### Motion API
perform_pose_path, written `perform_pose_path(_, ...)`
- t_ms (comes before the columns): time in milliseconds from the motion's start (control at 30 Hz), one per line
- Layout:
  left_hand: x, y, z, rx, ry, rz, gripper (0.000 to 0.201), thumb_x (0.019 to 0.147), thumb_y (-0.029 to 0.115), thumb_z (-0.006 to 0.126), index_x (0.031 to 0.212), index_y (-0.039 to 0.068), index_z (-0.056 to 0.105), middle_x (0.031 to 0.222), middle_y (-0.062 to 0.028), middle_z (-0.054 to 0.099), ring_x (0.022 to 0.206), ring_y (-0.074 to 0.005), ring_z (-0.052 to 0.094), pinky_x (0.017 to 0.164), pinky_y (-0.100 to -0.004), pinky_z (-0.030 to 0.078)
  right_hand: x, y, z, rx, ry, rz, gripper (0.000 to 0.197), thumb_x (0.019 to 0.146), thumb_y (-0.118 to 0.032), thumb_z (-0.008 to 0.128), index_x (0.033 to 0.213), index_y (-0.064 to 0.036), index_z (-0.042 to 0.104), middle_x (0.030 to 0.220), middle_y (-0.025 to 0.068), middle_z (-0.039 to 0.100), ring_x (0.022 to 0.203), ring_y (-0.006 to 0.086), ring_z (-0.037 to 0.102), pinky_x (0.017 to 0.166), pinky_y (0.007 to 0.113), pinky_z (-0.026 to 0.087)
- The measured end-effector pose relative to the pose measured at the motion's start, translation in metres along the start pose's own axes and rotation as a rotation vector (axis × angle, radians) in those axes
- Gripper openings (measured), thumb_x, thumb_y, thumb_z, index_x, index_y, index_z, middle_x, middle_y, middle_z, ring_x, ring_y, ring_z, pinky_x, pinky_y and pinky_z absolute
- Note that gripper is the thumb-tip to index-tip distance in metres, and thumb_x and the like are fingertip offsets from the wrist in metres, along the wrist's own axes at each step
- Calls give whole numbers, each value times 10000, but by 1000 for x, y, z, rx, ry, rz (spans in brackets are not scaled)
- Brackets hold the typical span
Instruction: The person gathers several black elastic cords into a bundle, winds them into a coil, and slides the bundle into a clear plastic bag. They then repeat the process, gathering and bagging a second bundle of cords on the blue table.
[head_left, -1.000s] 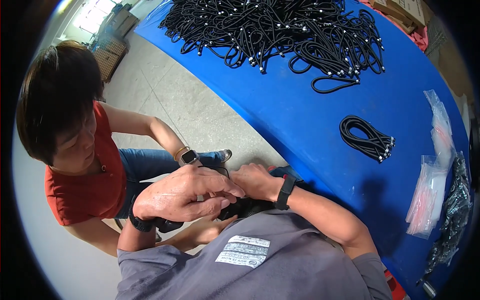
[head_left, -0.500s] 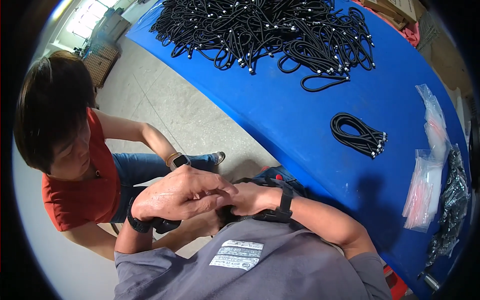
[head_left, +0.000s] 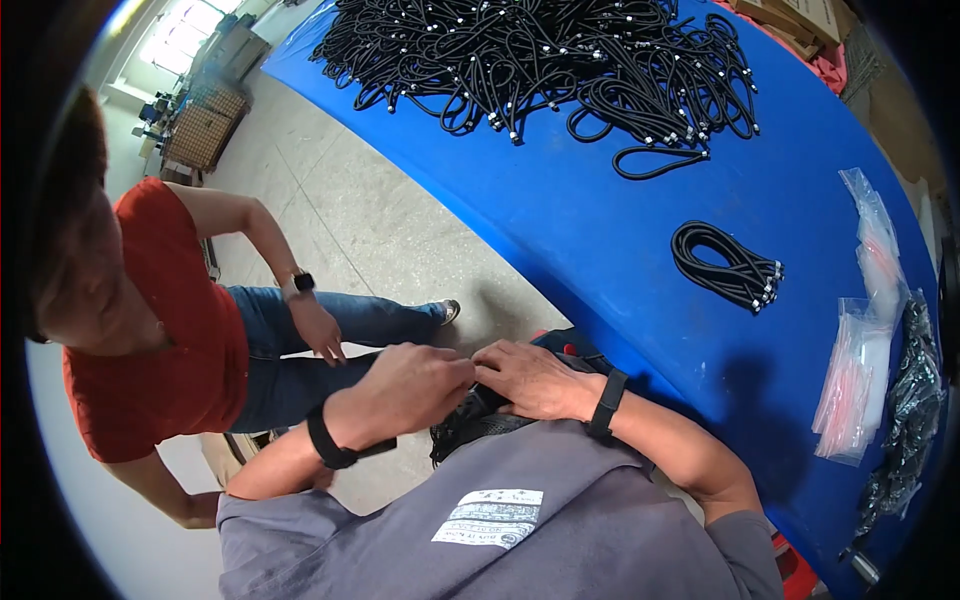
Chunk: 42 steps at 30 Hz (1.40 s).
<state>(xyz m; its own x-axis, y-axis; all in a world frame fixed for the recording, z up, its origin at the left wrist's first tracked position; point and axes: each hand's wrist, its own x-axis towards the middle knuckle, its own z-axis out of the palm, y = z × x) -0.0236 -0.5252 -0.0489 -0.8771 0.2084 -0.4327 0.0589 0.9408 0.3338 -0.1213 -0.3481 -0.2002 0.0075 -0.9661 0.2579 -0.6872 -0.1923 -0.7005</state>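
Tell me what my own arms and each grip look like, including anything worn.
Your left arm and right arm come out of short grey fabric sleeves and are bare below them. A black strap with a dark piece attached circles the left wrist, a broad black strap the right. The left grip and right grip are ungloved.

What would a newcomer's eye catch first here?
Probably the tangled heap of black cord loops, at the top, on the blue table. Next, the person in a red top at the left, then the left grip and right grip, close together at lower middle.
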Motion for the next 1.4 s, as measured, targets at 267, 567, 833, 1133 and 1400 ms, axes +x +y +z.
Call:
perform_pose_path(267,-30,-4,29,-3,-131,-261,180,867,226,721,834,54,681,782,-114,698,768,-329,697,645,-441,536,5,3,9,-29,3,-130,563,739,-231,822,1211,-17,599,1167,136,636,1101,318,627,948,419,528)
perform_pose_path(567,-29,16,84,-454,210,-518,241,855,232,796,850,3,720,686,-155,675,601,-296,668,561,-380,502,-4,9,8,94,68,-23,544,761,-222,825,1211,-15,600,1154,148,649,1088,329,642,926,433,548)
perform_pose_path(833,-14,13,98,-530,288,-485,221,883,182,760,852,-33,718,693,-185,686,575,-212,654,543,-376,489,-5,19,16,3,139,-101,466,741,-275,835,1069,-47,594,1054,123,624,1021,310,638,847,424,558)
perform_pose_path(1133,6,-2,16,-254,-5,-156,274,890,204,758,778,-43,722,608,-164,643,522,-146,562,510,-363,452,-20,16,-5,19,204,-43,505,741,-274,820,1112,-25,585,1025,130,613,1009,330,628,792,466,550)
perform_pose_path(1400,267,56,-62,-319,321,528,289,923,223,735,1083,-16,707,912,-170,703,736,-266,659,656,-376,531,-148,-28,-101,87,971,673,236,940,-135,727,1133,-4,693,984,136,747,911,228,747,796,344,590)
